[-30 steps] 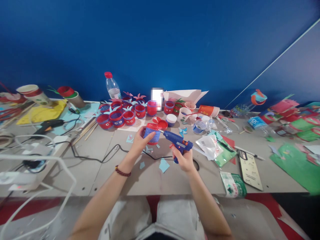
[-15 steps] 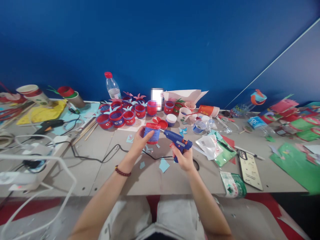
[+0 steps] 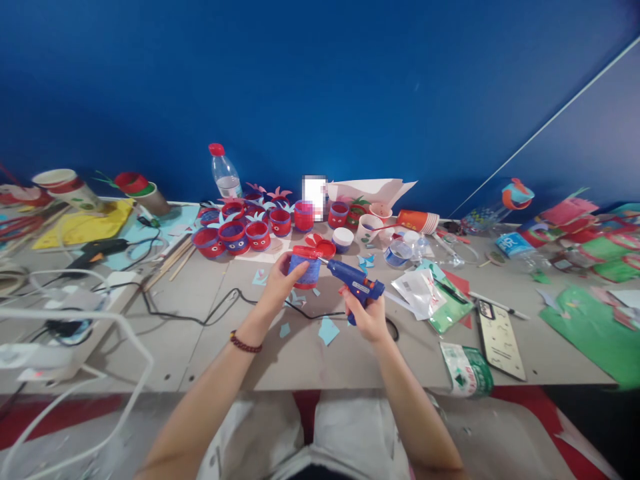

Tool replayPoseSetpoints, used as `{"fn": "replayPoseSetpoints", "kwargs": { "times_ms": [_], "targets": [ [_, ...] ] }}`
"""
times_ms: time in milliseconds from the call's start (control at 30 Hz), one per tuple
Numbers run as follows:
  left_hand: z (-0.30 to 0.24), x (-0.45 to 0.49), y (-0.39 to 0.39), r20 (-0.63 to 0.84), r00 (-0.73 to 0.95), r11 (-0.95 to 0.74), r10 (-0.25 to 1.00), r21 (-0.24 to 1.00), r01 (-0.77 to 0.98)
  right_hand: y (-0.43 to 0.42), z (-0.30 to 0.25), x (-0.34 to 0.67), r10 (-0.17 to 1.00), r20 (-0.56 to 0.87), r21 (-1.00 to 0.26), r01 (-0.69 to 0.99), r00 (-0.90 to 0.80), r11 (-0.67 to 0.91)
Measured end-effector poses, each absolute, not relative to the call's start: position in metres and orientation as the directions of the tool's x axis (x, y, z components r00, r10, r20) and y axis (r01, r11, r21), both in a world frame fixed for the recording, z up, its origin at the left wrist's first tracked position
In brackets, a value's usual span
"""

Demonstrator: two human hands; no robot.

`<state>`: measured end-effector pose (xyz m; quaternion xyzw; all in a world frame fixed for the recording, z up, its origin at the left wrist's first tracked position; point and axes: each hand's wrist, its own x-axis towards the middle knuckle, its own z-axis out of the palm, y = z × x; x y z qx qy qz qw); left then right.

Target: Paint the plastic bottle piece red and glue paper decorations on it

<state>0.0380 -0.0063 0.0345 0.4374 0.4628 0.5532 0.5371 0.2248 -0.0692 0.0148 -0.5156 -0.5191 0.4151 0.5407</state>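
Note:
A small blue cup with red bands at its rim and base (image 3: 306, 272) is gripped by my left hand (image 3: 280, 279), the thumb across its side. My right hand (image 3: 369, 319) is wrapped round the handle of a blue hot glue gun (image 3: 354, 279). The gun's nozzle points left and meets or nearly meets the cup's upper edge; contact is too small to make out. Just behind the cup lies a red flower-like piece (image 3: 323, 247), with a white-and-blue tub (image 3: 343, 240) beside it. Light-blue paper scraps (image 3: 329, 331) lie below the cup.
Several red and blue cups with eyes (image 3: 234, 238) stand along the back, near a plastic bottle (image 3: 225, 175). A black cord (image 3: 195, 321) crosses the table. On the left is a white power strip (image 3: 75, 340); on the right, a phone (image 3: 500, 340) and green paper (image 3: 590, 333).

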Motion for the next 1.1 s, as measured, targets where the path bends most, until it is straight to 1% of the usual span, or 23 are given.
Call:
{"fn": "replayPoseSetpoints", "kwargs": {
  "times_ms": [333, 533, 733, 1100],
  "targets": [
    [0.032, 0.038, -0.005, -0.001, -0.055, -0.010, 0.998, 0.979, -0.206, -0.069, 0.014, 0.225, 0.980, 0.167, -0.981, 0.114, 0.111, 0.154],
    [0.029, 0.038, -0.004, -0.066, -0.062, 0.047, 0.996, 0.960, -0.277, -0.070, 0.021, 0.225, 0.967, 0.210, -0.975, 0.111, 0.147, 0.194],
    [0.031, 0.042, -0.011, -0.112, 0.051, 0.123, 0.992, 0.930, -0.345, -0.071, 0.026, 0.224, 0.968, 0.155, -0.988, 0.047, 0.196, 0.148],
    [0.030, 0.042, -0.011, -0.107, 0.057, 0.121, 0.993, 0.924, -0.364, -0.072, 0.027, 0.223, 0.974, 0.161, -0.987, 0.053, 0.161, 0.154]
  ]
}}
